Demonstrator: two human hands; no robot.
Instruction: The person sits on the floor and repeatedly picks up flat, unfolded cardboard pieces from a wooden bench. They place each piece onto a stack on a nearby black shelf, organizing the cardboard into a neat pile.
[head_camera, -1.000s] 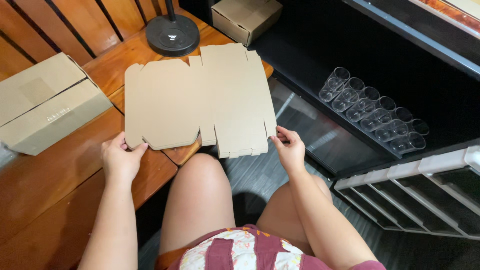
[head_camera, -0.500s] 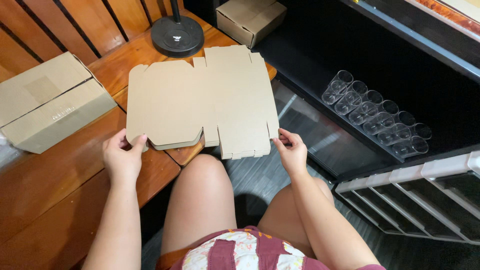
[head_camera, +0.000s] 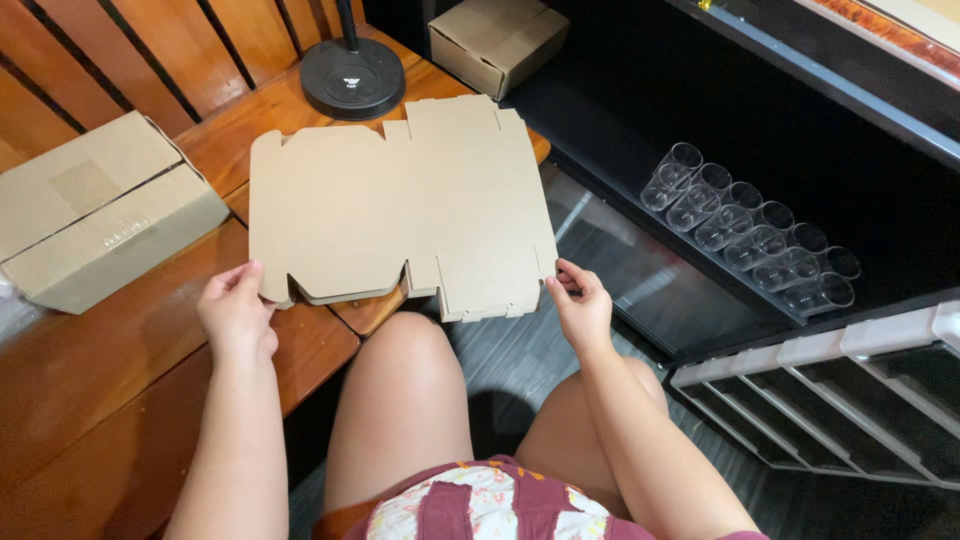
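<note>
A flat, unfolded brown cardboard box blank with cut flaps lies partly on a wooden bench, its right half sticking out past the bench edge over my knees. My left hand grips its near left corner. My right hand pinches its near right corner. Under the blank's near edge a second flat cardboard piece shows.
A taped brown carton sits on the bench at the left. A black round lamp base stands behind the blank, and a small closed cardboard box beyond it. Several clear plastic cups lie on a dark shelf at the right, above white drawer units.
The blank has shifted slightly toward me and to the left; both hands keep their grip on its near corners.
</note>
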